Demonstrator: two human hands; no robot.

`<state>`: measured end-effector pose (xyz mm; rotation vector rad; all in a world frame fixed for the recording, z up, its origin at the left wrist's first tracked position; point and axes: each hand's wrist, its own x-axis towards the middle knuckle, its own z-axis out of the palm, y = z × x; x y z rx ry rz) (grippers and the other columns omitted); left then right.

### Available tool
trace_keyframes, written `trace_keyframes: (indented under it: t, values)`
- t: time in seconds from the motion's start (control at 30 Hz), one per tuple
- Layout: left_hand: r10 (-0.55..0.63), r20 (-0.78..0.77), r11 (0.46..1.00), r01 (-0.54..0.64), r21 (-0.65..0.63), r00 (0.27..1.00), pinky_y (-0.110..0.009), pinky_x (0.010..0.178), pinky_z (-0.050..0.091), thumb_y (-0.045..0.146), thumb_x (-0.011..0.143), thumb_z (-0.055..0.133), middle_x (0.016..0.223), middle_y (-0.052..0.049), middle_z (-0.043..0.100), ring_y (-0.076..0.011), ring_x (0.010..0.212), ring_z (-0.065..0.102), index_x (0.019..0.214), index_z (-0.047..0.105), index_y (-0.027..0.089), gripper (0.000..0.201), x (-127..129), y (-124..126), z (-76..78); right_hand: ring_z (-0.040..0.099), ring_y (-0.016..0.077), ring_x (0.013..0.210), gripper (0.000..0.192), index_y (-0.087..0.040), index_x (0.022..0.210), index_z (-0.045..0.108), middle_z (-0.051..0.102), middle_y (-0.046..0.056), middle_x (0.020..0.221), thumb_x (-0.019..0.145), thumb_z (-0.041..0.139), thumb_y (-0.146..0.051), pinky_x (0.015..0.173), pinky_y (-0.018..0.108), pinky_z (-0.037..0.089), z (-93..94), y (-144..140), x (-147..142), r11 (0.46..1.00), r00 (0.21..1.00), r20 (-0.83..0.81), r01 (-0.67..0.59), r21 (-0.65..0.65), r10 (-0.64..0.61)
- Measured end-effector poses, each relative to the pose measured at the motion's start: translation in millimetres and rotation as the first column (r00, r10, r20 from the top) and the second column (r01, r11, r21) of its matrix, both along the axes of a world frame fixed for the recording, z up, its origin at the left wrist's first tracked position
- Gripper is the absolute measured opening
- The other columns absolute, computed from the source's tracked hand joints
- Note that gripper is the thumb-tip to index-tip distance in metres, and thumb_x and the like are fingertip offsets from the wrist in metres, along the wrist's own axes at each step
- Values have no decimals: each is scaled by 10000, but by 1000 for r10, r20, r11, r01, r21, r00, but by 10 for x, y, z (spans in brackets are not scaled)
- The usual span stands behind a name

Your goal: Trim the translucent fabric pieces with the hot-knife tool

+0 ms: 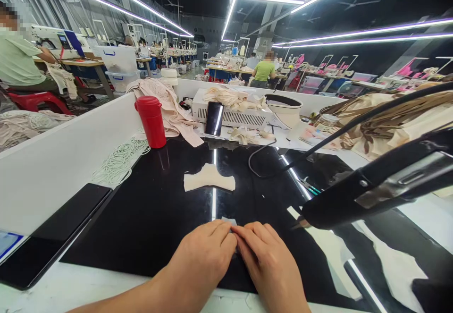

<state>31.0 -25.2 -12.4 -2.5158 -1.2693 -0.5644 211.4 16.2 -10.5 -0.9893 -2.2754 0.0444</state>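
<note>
My left hand [203,252] and my right hand [271,258] meet at the near edge of a glossy black work surface [141,218]. Their fingertips are pinched together around a small, pale grey piece [229,220] that looks like thin film. Only a bit of it shows past the fingers, so its full shape is hidden. Just beyond the hands lies a cream fabric piece [208,179] with a curved notch, flat on the black surface. To the right, a dark machine arm [357,192] slants down to a narrow tip, apart from my right hand.
Cream cut pieces [331,251] lie beneath the machine arm. A red cup [151,122], pale cord [122,162] and a long black device [56,230] sit left. Behind stand a phone [214,118] and a white box [244,118] heaped with fabric. A black cable [300,163] loops right.
</note>
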Motion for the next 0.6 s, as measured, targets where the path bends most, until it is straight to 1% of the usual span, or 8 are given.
trace_keyframes:
  t: [0.2,0.3,0.4,0.5,0.53,0.57,0.6]
  values:
    - [24,8,996,-25,88,1000,-313,978,587,4,971,392,1020,-73,749,-200,992,732,1045,669,90,300,15,22,40,571,195,676,264,-187,1038,698,655,33,805,1065,436,-190,642,348,485,-4,-9,0,1000,1000,11,6,6,-6]
    - [31,7,994,-32,103,999,-311,953,595,0,995,352,1019,-71,752,-197,987,737,1041,669,94,334,23,32,34,575,198,672,259,-187,1011,697,656,34,801,1063,443,-194,640,356,502,0,10,-19,1000,1000,12,8,13,-8]
    - [35,21,993,-37,111,999,-314,934,601,14,1021,322,1027,-72,753,-195,992,739,1045,666,100,356,32,38,13,588,192,687,242,-187,999,695,666,36,820,1057,460,-186,644,344,519,50,15,-20,1000,1000,-9,-8,11,8]
    - [39,17,997,-40,63,999,-327,904,613,112,1074,336,1063,-82,749,-209,1025,735,1065,666,106,330,43,41,17,634,193,799,174,-206,1098,699,693,45,929,1024,544,-176,728,331,537,125,-50,110,997,993,-110,-27,69,35]
    - [39,11,999,-40,37,999,-334,889,619,156,1086,358,1065,-83,747,-218,1036,732,1059,667,111,313,47,39,25,645,203,860,190,-225,1145,699,697,48,981,1003,585,-172,780,339,536,144,-83,196,995,985,-169,-3,100,20]
    - [34,6,999,-34,17,999,-338,873,624,194,1090,386,1051,-80,744,-225,1038,731,1038,669,116,298,51,36,35,648,219,920,245,-256,1190,695,694,49,1034,975,624,-162,829,357,528,159,-115,300,993,972,-234,39,115,-11]
    - [27,2,1000,-27,5,1000,-339,864,626,217,1088,414,1024,-75,741,-230,1034,730,1009,670,121,284,55,30,46,642,238,971,302,-299,1215,695,683,46,1083,952,653,-157,877,382,514,170,-140,414,988,945,-319,117,103,-79]
